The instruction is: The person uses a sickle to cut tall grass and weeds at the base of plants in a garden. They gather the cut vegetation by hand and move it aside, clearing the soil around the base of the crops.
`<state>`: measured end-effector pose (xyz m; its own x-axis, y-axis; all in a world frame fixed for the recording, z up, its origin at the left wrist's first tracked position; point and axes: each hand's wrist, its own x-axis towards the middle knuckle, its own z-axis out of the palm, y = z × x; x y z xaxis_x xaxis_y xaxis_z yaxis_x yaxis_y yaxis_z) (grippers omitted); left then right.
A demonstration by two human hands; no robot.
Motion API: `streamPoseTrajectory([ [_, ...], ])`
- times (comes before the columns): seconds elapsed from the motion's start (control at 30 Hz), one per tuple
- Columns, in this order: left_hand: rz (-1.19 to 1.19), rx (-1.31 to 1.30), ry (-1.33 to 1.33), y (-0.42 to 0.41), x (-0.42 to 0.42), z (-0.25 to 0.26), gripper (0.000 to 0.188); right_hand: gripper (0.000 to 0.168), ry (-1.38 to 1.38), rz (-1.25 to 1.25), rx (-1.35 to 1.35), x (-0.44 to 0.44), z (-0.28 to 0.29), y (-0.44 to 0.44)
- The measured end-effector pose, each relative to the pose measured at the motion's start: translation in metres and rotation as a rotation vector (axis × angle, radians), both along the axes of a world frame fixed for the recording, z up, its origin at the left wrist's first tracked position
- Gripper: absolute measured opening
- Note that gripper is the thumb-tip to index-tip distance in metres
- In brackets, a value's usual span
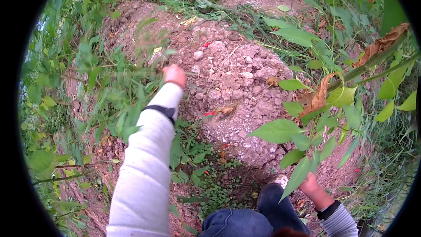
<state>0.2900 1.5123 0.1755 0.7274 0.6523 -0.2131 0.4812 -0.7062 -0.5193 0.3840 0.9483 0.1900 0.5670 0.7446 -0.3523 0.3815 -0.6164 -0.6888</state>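
Note:
My left hand (176,75) reaches out over the soil mound, fingers curled into a fist. It appears closed around the stems of a leafy green plant (144,44), whose foliage is blurred beside and beyond the fist. My right hand (309,184) is low at the right, beside my knee and shoe (280,180). Pepper-like leaves (297,176) cover part of it, so its fingers and anything in them cannot be made out. Between the hands lies crumbly reddish soil (236,79) with small red chili peppers (209,113) scattered on it.
A thick plant stem (368,67) with green and withered brown leaves (317,97) juts in from the right, close to the camera. Dense greenery (82,82) fills the left side. Low weeds (217,187) grow before my knees. Pulled grass (260,23) lies across the mound's far side.

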Motion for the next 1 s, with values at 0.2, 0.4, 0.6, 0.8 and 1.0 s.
streamPoseTrajectory([
  [0.2, 0.21, -0.132, -0.334, 0.006, -0.091, -0.032, 0.015, 0.026, 0.106, 0.122, 0.235, -0.001, 0.007, 0.066],
  [0.4, 0.297, -0.279, -0.505, -0.048, -0.085, -0.021, 0.018, 0.023, -0.069, 0.112, 0.036, -0.023, 0.065, 0.18],
  [0.6, 0.311, -0.428, -0.53, -0.083, -0.108, -0.01, 0.013, 0.017, -0.321, 0.246, 0.205, -0.036, 0.06, 0.246],
  [0.8, 0.411, -0.475, -0.526, -0.087, -0.127, -0.048, 0.015, 0.028, -0.289, 0.467, -0.094, -0.037, 0.035, 0.335],
  [1.0, 0.211, -0.439, -0.694, -0.077, -0.138, 0.003, 0.012, 0.02, -0.202, 0.289, 0.025, -0.042, 0.034, 0.311],
])
